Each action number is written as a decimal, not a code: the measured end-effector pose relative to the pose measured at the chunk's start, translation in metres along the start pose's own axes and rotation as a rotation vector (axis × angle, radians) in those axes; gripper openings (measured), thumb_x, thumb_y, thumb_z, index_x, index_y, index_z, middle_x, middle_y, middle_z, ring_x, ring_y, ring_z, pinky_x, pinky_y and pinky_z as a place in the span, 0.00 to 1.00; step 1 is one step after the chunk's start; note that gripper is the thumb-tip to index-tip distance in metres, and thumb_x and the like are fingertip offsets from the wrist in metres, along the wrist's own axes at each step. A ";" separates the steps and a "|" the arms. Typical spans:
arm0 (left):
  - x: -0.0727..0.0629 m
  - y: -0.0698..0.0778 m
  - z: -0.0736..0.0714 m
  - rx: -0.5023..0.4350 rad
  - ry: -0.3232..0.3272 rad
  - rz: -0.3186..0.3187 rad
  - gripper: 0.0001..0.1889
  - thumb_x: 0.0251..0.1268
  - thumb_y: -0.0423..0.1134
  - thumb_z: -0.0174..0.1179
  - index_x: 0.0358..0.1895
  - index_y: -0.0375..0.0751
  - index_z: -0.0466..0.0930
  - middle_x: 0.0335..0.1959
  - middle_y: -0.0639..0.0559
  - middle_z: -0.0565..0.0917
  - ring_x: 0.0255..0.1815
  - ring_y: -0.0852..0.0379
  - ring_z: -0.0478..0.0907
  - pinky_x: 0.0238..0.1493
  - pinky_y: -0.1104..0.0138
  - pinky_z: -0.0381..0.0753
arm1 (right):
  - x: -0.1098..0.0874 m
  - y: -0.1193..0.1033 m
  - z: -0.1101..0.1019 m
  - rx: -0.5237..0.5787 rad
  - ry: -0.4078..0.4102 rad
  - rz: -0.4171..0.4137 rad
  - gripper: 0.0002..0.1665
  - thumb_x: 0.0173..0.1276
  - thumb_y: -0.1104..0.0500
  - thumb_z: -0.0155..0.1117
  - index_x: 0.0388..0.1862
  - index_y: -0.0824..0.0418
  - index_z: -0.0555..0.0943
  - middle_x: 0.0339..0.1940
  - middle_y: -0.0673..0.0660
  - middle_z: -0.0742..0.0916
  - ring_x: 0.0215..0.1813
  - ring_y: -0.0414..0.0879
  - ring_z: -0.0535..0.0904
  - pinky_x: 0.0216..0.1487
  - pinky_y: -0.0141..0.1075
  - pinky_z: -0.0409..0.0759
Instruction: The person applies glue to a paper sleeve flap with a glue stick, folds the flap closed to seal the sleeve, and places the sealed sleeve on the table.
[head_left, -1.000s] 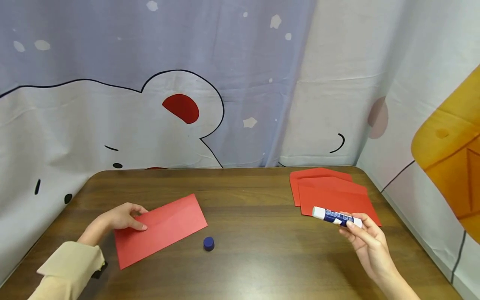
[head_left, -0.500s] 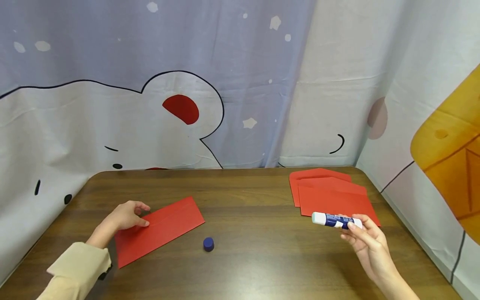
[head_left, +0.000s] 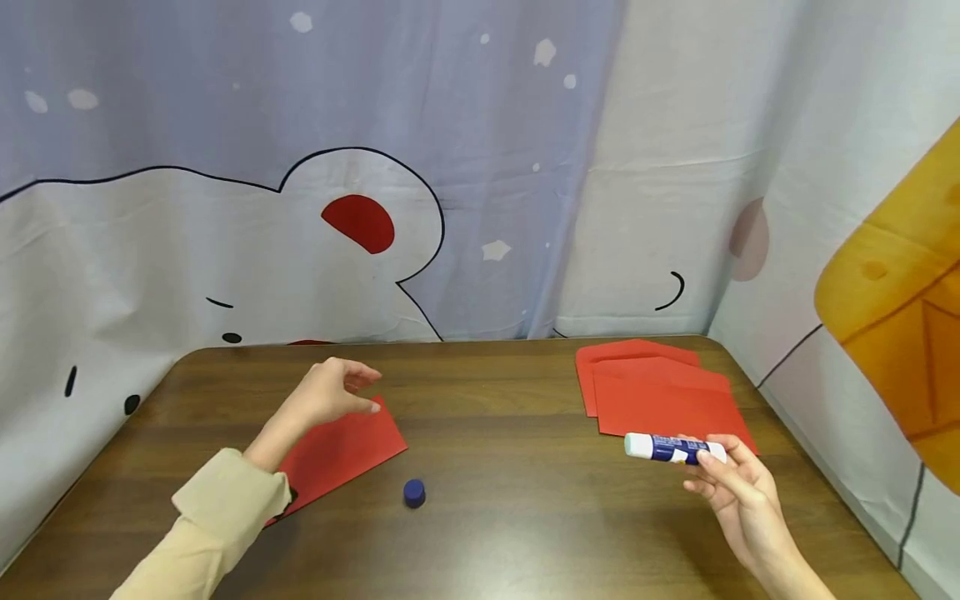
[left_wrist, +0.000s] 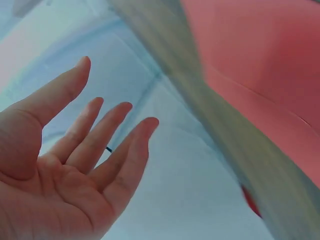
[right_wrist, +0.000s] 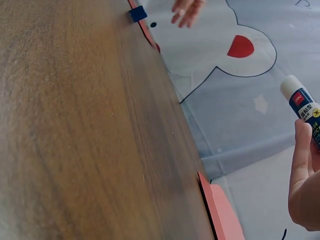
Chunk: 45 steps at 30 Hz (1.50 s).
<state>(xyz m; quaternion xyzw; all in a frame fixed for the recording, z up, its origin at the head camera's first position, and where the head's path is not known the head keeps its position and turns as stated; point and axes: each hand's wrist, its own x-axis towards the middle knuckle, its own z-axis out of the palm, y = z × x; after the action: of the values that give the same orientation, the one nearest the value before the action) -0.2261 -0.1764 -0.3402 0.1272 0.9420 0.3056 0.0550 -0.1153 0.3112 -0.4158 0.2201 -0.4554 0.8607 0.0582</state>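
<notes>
My right hand (head_left: 746,500) grips an uncapped glue stick (head_left: 675,448) by its base, its white end pointing left. The right wrist view shows the same glue stick (right_wrist: 304,107) with its blue label. On the left, my left hand (head_left: 330,396) is raised over a red envelope (head_left: 352,446), holding nothing. Its fingers are spread and relaxed in the left wrist view, where the hand (left_wrist: 75,165) is apart from the red paper (left_wrist: 265,70). Hand and sleeve hide the envelope's left part in the head view. A blue cap (head_left: 414,493) stands just right of the envelope.
Overlapping red envelopes (head_left: 667,400) lie at the table's back right, behind the right hand. The brown wooden table (head_left: 510,517) ends at a patterned curtain (head_left: 510,183) along the back and right.
My left hand has let go of the red envelope's left end, lifted, and moved right across it. The envelope lies flat. The right hand keeps the glue stick nearly still, turned slightly more level.
</notes>
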 end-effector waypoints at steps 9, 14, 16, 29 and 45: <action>0.033 0.070 0.026 -0.113 0.060 0.083 0.22 0.50 0.36 0.72 0.51 0.41 0.83 0.44 0.45 0.88 0.49 0.48 0.84 0.51 0.56 0.79 | -0.004 0.000 -0.002 -0.045 0.013 -0.027 0.24 0.71 0.78 0.31 0.51 0.64 0.74 0.49 0.59 0.87 0.42 0.44 0.85 0.40 0.32 0.83; 0.045 0.106 0.049 -0.174 0.083 0.102 0.21 0.48 0.36 0.73 0.50 0.45 0.84 0.42 0.49 0.88 0.50 0.50 0.84 0.54 0.57 0.77 | -0.006 0.000 0.000 -0.073 0.045 -0.028 0.23 0.71 0.78 0.33 0.51 0.64 0.74 0.48 0.58 0.87 0.42 0.42 0.84 0.39 0.31 0.83; 0.050 0.116 0.059 -0.190 0.096 0.120 0.21 0.47 0.36 0.73 0.49 0.46 0.84 0.42 0.49 0.89 0.50 0.51 0.83 0.56 0.57 0.76 | -0.006 0.000 0.000 -0.084 0.054 -0.026 0.23 0.71 0.78 0.33 0.50 0.63 0.74 0.47 0.57 0.87 0.41 0.42 0.84 0.39 0.31 0.82; 0.088 0.158 0.117 -0.125 0.199 0.074 0.20 0.44 0.37 0.74 0.46 0.51 0.86 0.41 0.53 0.89 0.44 0.51 0.85 0.41 0.58 0.80 | -0.011 0.001 0.002 -0.078 0.041 -0.051 0.25 0.71 0.79 0.32 0.51 0.63 0.75 0.50 0.59 0.87 0.44 0.42 0.83 0.39 0.30 0.82; 0.125 0.180 0.171 0.081 0.213 0.074 0.23 0.46 0.41 0.75 0.50 0.52 0.85 0.32 0.56 0.87 0.36 0.51 0.85 0.26 0.66 0.76 | -0.019 0.004 0.013 -0.181 0.132 -0.012 0.23 0.71 0.77 0.36 0.50 0.60 0.75 0.43 0.51 0.87 0.40 0.38 0.82 0.38 0.28 0.81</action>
<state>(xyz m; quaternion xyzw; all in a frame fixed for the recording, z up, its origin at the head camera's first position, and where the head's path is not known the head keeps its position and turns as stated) -0.2785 0.0944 -0.3757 0.1307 0.9487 0.2810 -0.0619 -0.0951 0.3004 -0.4209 0.1593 -0.5249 0.8284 0.1129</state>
